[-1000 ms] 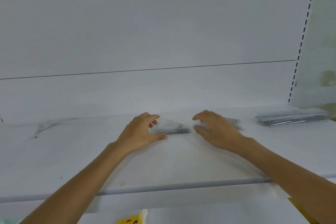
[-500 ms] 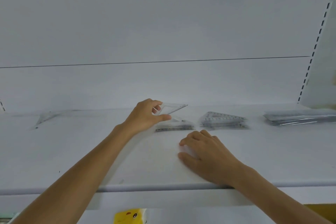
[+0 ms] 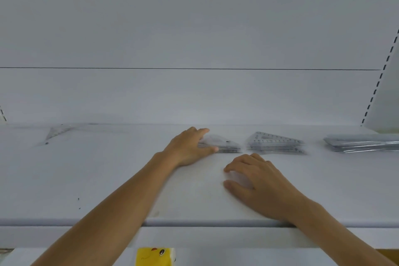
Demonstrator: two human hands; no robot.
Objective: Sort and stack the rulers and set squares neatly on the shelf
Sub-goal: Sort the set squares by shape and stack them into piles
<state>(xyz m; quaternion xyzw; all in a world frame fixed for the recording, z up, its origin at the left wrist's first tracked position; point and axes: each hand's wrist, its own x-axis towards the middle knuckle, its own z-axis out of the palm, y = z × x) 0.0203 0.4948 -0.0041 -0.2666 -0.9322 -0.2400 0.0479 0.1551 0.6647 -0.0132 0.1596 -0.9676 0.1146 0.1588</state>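
Clear plastic set squares [image 3: 226,147] lie stacked on the shelf [image 3: 108,179]; the left hand [image 3: 187,149] pinches the pile's left corner, seemingly squaring it. The right hand [image 3: 259,183] rests loosely spread, holding nothing. Next, probably, the stray triangle [image 3: 58,133] far left needs collecting.

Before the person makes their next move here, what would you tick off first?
1. Left hand on the middle set-square pile: ok, fingers on top, thumb at the front edge.
2. Whether that hand grips or only presses: cannot tell.
3. Right hand free: ok, it rests on the shelf and holds nothing.
4. Second set-square pile kept apart from the first: ok.
5. Ruler stack on its own at the right: ok.
6. Everything stacked: not ok, a loose set square lies far left.
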